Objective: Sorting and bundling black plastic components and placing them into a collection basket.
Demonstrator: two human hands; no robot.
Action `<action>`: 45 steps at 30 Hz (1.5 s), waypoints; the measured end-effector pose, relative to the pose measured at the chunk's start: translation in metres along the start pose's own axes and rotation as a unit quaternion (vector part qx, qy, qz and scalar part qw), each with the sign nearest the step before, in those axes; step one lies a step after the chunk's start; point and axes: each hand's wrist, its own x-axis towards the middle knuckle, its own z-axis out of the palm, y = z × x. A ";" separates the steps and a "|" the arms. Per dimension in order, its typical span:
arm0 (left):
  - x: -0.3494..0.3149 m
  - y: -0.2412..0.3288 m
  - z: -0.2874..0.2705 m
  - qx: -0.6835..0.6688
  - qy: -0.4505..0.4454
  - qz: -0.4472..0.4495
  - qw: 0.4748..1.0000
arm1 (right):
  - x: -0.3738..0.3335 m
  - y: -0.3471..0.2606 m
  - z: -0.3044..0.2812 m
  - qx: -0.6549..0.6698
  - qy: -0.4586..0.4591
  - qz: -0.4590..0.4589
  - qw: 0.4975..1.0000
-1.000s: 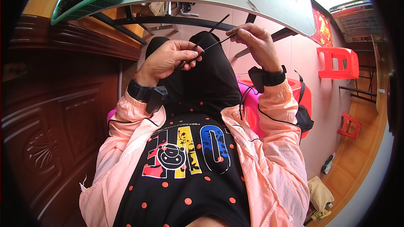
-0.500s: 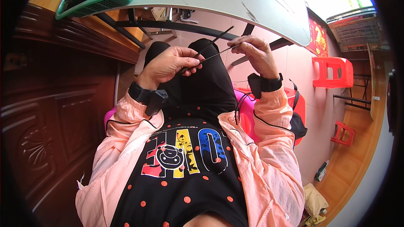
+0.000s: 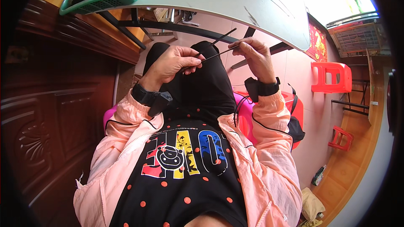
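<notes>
Above my lap, my left hand (image 3: 174,64) is closed with thumb and fingers pinching a thin black strip (image 3: 219,54). The strip runs up and right to my right hand (image 3: 256,56), whose thumb and fingertips pinch its other end. A second, slightly thicker black stick (image 3: 225,36) slants up and right out of my left hand, its far tip free. My fingers hide the lower ends of both pieces. Both hands are just short of the near edge of the pale table (image 3: 219,4).
A green basket (image 3: 113,3) of dark thin pieces sits at the table's far left. Thin strands and small dark bits lie on the tabletop. Red stools (image 3: 332,87) stand on the right, a carved dark wood panel (image 3: 63,122) on the left. Black table legs are ahead.
The view has tilted slightly, bringing more small dark pieces at the table's far side into sight. Both hands keep their pinch on the strip and have barely moved.
</notes>
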 end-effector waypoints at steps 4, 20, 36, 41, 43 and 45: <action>0.001 -0.001 -0.002 0.005 0.000 0.008 1.000 | 0.000 0.000 0.002 0.009 0.019 0.012 1.000; -0.025 0.051 -0.017 0.000 0.021 0.100 0.995 | -0.001 -0.010 0.008 -0.036 0.021 -0.014 0.999; -0.035 0.246 -0.197 0.284 0.417 0.292 0.812 | -0.001 -0.011 0.012 0.045 0.036 -0.066 0.996; -0.017 0.245 -0.203 0.382 0.453 0.288 0.753 | -0.003 -0.009 0.010 0.043 0.030 -0.061 0.997; -0.011 0.242 -0.190 0.447 0.477 0.323 0.684 | -0.005 -0.010 0.009 0.038 0.038 -0.059 0.997; -0.014 0.240 -0.159 0.557 0.522 0.383 0.520 | -0.005 -0.011 0.010 0.030 0.039 -0.052 0.997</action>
